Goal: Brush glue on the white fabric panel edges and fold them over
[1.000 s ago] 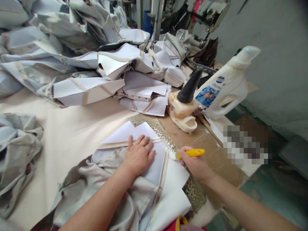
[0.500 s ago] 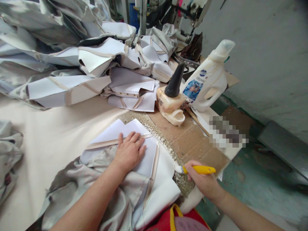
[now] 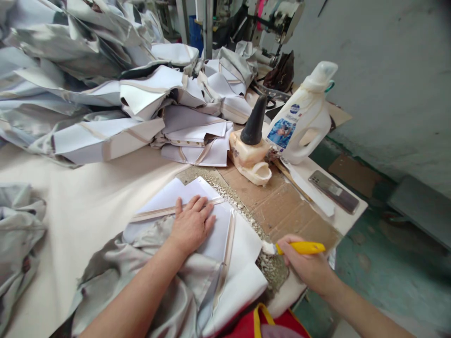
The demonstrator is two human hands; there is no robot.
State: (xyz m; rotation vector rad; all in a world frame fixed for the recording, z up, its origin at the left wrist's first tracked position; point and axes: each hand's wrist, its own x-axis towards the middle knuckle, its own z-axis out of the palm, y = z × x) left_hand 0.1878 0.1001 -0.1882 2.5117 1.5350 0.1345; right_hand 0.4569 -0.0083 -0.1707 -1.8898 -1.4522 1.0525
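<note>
My left hand lies flat with its fingers spread on a white panel that has tan strips and grey fabric attached. The yellow handle of a brush is gripped in my right hand. White-coated bristles touch or hover at the panel's right edge, beside the glue-crusted strip; contact is unclear. Behind them stands a glue-stained pot with a black cone on top. A white bottle with a blue label is just right of it.
Grey and white sewn pieces are heaped across the back left. More grey fabric lies at the left edge. A phone rests near the table's right corner, beside cardboard. A machine stands at the back.
My right hand and the brush have shifted slightly right relative to the panel, and the bristles sit a little off its edge. My left hand stays on the panel. The camera view has moved slightly.
</note>
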